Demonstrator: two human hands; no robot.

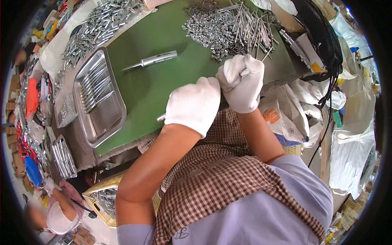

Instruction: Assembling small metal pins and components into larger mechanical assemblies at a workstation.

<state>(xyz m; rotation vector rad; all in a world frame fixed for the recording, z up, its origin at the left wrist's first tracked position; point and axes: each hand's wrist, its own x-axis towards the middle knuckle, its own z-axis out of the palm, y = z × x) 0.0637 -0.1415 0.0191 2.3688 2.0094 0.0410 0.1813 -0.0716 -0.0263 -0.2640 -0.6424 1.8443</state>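
Note:
Both my hands wear white knit gloves and meet at the mat's near edge, fingers curled. My left hand (193, 105) is closed around a silver cylinder (161, 118), and only its end shows by the heel of the hand. My right hand (241, 83) is closed and touches the left; a thin metal rod (268, 53) sticks out past its fingers. Whatever lies between the two hands is hidden. Beyond them on the green mat (141, 94) lies a silver tool (158, 59) with a thick handle and thin pointed shaft.
A steel tray (117, 116) of slim metal tools stands left. Far right are heaps of small metal parts (208, 34) and thin rods (253, 28). Metal cylinders (98, 26) pile up far left. A black mesh container (320, 32) borders the right. Another person (61, 212) is at lower left.

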